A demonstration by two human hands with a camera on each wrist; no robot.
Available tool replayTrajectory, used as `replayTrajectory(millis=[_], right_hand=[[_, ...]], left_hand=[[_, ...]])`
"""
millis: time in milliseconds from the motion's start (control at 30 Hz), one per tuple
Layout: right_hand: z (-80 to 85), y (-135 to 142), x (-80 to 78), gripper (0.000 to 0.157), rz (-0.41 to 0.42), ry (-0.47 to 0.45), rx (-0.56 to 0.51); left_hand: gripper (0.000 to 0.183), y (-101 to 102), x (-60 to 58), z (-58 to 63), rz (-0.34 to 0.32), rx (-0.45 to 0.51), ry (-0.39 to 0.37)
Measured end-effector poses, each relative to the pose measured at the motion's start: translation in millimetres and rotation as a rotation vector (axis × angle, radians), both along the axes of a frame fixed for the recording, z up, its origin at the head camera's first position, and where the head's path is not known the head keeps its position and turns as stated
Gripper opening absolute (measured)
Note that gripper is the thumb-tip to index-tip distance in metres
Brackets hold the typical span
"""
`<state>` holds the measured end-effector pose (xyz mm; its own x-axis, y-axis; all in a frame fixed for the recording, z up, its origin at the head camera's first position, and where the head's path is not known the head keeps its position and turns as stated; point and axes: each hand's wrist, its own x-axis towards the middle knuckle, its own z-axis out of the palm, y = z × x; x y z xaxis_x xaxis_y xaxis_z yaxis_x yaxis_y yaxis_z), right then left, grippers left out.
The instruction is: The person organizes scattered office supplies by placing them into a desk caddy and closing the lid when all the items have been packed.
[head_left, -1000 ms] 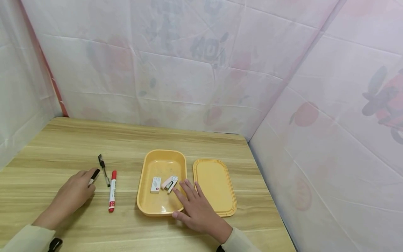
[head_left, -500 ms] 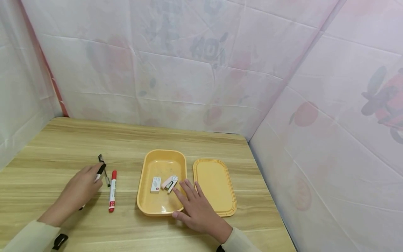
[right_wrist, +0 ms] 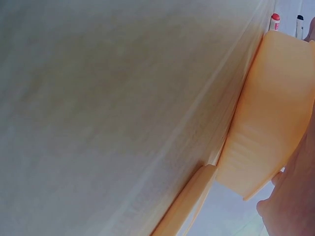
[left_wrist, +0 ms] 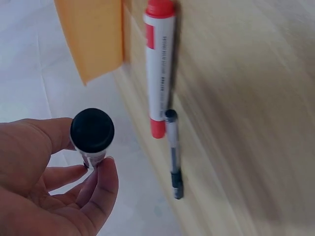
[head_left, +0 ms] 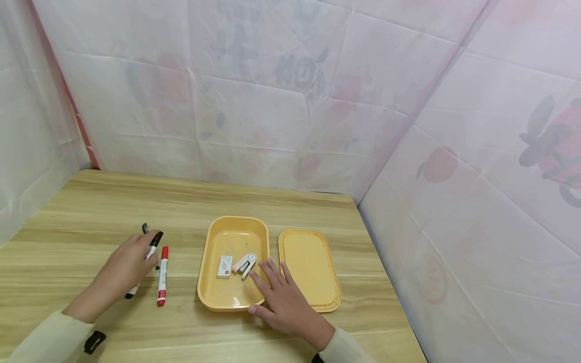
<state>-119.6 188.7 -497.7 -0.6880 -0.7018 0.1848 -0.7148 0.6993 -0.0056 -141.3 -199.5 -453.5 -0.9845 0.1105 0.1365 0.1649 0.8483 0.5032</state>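
Taking the box as my clock's centre, I have the left hand [head_left: 120,264] out at nine o'clock, thumb and fingertips pinching the black marker [head_left: 156,241] by its barrel, cap toward one o'clock. In the left wrist view it looks raised off the table [head_left: 181,333]. I judge it light, stiff and hard to break; the smooth barrel could roll or swivel in a pinch, so I'd hold it mid-barrel, off the cap.

Partly behind that hand, between nine and ten, lies the pen [left_wrist: 174,152]: thinner, and likely the easier one to knock. Next, nearer nine, is the red marker [head_left: 162,276], which I expect to handle like the black one and may roll if brushed.

A strip of wood separates it from the box [head_left: 213,297], whose raised wall is the first edge on that side. Inside, the carton [head_left: 224,266] sits just beside the stapler [head_left: 245,264]; whether they touch I cannot tell.

At four o'clock the right hand [head_left: 288,307] is spread, fingers over the rim, gripping nothing that I can see. The lid [head_left: 309,269] lies flat at three, near the box, with the table's edge beyond. The back edge at twelve leaves more room.
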Motion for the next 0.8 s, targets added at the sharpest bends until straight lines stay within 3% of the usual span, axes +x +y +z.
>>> replayTrajectory(millis=[567,800], right_hand=[[0.5,0,0.4,0.071,-0.004,-0.012,0.0],[-1.0,0,-0.2,0.071,-0.004,-0.014,0.002]], left_hand=[[0.055,24,-9.0,20.9,-0.027,0.001,0.069],[0.056,35,-13.6,29.0,-0.046,0.032,0.028]])
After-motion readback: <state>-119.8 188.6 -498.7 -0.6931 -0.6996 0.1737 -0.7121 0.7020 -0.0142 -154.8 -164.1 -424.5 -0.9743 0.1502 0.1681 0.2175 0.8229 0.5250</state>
